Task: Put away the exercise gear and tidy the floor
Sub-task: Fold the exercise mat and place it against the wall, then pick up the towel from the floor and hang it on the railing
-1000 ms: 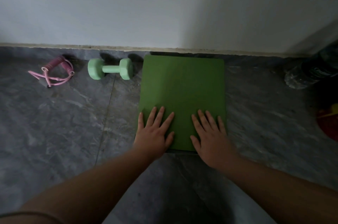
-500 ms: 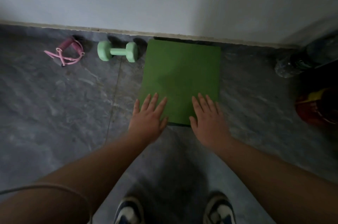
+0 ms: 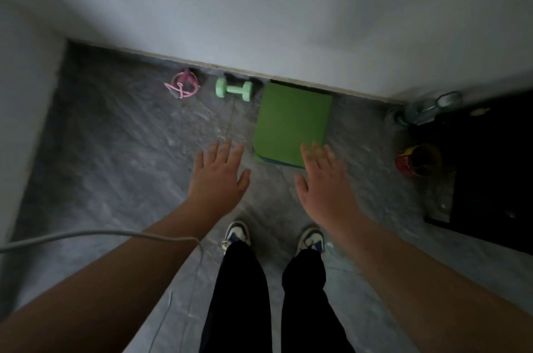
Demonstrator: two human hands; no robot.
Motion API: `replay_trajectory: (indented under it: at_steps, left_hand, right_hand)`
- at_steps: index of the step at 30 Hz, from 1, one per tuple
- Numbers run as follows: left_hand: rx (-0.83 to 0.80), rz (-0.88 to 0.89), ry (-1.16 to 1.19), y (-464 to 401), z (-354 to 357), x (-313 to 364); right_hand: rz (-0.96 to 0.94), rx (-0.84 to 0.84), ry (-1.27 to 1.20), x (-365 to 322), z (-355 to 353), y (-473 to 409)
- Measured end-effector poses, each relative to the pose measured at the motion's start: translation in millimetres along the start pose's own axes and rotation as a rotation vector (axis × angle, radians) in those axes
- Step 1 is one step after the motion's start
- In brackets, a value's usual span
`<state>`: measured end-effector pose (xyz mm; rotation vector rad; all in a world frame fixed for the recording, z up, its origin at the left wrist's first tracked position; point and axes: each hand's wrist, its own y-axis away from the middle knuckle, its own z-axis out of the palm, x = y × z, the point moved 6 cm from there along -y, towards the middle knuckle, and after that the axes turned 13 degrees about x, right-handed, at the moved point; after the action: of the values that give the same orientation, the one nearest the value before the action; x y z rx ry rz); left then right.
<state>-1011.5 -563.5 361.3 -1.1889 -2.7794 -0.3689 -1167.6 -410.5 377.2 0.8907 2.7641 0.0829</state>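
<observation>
A folded green mat [image 3: 292,121] lies flat on the grey floor, its far edge against the wall. Left of it sits a mint green dumbbell [image 3: 234,89], and further left a coiled pink skipping rope [image 3: 182,84]. My left hand [image 3: 219,178] hovers open, fingers spread, above the floor left of the mat's near corner. My right hand [image 3: 324,182] is open too, its fingertips over the mat's near right corner. Neither hand holds anything.
A clear plastic bottle [image 3: 427,108] lies in the right corner by the wall. A red and yellow container [image 3: 415,162] stands beside a dark piece of furniture [image 3: 490,173]. My two shoes [image 3: 236,233] stand below the hands. A white cable [image 3: 86,237] crosses my left arm.
Both hands have lifted off the mat and drawn back toward me. The view has risen, so the mat, dumbbell and rope look smaller and my legs and shoes show.
</observation>
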Motion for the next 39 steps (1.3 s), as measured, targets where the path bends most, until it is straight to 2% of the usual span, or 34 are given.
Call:
replay_trajectory:
  at_steps: [7,13,16,19,23,31,39]
  left_hand:
    - [0.210,-0.137,0.118,46.9,-246.8,-32.9]
    - [0.410,-0.154,0.108,100.6,-376.7,-48.1]
    - [0.427,-0.191,0.072,133.1,-395.6,-58.4]
    - [0.409,-0.340,0.117,165.8,-395.7,-74.2]
    - [0.490,-0.495,0.109,210.8,-407.6,-79.8]
    - [0.595,-0.801,0.025,313.5,-405.4,-48.4]
    - [0.636,-1.201,-0.010,467.3,-386.0,-13.6]
  right_hand:
    - [-0.091,0.164,-0.107,-84.0,-223.9,4.9]
    - [-0.148,0.271,-0.145,-151.8,-332.0,29.9]
    - [-0.203,0.253,-0.176,-182.9,-353.1,49.3]
    - [-0.310,0.250,-0.188,-202.0,-362.4,60.4]
    - [-0.467,0.229,-0.164,-218.0,-374.5,56.7]
    - [-0.831,0.190,-0.188,-248.7,-387.7,74.6]
    - [-1.160,0.038,-0.271,-314.9,-367.7,161.9]
